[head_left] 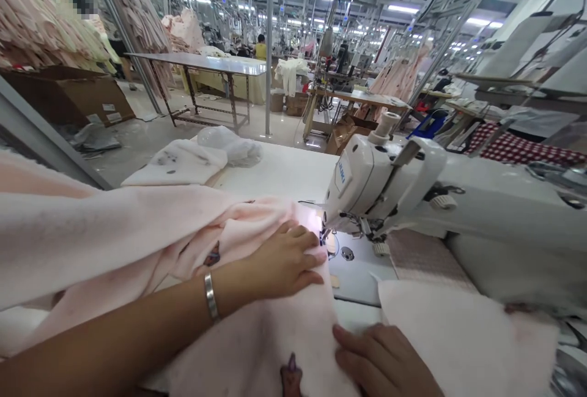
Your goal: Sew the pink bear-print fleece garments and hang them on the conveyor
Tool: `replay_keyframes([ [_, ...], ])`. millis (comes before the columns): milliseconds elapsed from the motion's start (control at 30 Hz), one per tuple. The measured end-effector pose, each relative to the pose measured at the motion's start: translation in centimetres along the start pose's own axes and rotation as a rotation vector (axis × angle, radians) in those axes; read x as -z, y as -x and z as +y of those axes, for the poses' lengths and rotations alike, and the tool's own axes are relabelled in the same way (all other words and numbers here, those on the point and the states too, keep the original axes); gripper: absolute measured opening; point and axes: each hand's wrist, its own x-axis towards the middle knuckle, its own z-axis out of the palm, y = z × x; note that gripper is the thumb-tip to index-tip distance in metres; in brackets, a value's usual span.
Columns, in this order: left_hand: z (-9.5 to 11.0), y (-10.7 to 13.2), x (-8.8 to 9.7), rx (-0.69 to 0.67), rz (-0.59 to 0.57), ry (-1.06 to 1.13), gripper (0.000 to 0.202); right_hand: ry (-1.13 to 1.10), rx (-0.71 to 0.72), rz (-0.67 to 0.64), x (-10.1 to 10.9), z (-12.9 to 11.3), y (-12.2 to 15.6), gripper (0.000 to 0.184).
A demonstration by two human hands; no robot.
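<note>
Blue JUKI lettering (341, 173) showing on the sewing machine (486, 195) at three o'clock, carton (82, 100) at ten bearing unreadable labels (109, 107)

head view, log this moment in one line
left hand: on pink fabric | right hand: at fabric's edge | sewing machine: light glowing

And there's room to pass across the white tabletop (293, 167) beyond the pink fabric (114, 219), but the sewing machine head (360, 170) bars the right end! Folded cloth (183, 163) and a plastic bag (229, 146) crowd the left; bunched fabric blocks the near side.
</note>
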Motion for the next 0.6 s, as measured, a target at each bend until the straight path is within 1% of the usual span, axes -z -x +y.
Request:
replay_keyframes([
  [67,0.9,0.0,0.2,0.035,-0.025,-0.033,0.024,-0.022,0.05,0.029,0.4,0.0,-0.7,0.024],
  [133,2.6,0.6,0.3,0.113,-0.033,0.003,0.025,-0.055,0.082,0.056,0.7,0.0,-1.0,0.022],
  [200,4.2,1.6,0.3,0.175,-0.036,0.06,0.037,-0.085,0.102,0.045,0.9,0.0,-1.0,0.021],
  [233,4.8,2.2,0.2,0.179,-0.042,0.074,0.045,-0.103,0.107,0.029,1.0,0.0,-0.9,0.02],
  [267,5.0,2.8,0.1,0.163,-0.055,0.074,0.05,-0.126,0.107,0.007,1.1,0.0,-0.7,0.02],
  [333,4.6,3.6,0.0,0.089,-0.1,0.053,0.054,-0.173,0.109,-0.051,1.4,0.0,-0.6,0.021],
  [400,3.7,3.8,0.2,0.006,-0.151,0.029,0.055,-0.204,0.107,-0.1,1.8,-0.1,-0.6,0.025],
  [467,3.2,3.7,0.7,-0.028,-0.186,-0.006,0.055,-0.219,0.103,-0.121,2.1,-0.2,-0.8,0.027],
  [533,3.8,3.5,1.1,-0.009,-0.181,-0.057,0.051,-0.216,0.098,-0.129,2.3,-0.2,-0.9,0.028],
  [600,5.4,3.6,1.3,0.051,-0.162,-0.101,0.047,-0.191,0.096,-0.148,2.5,-0.3,-1.0,0.028],
])
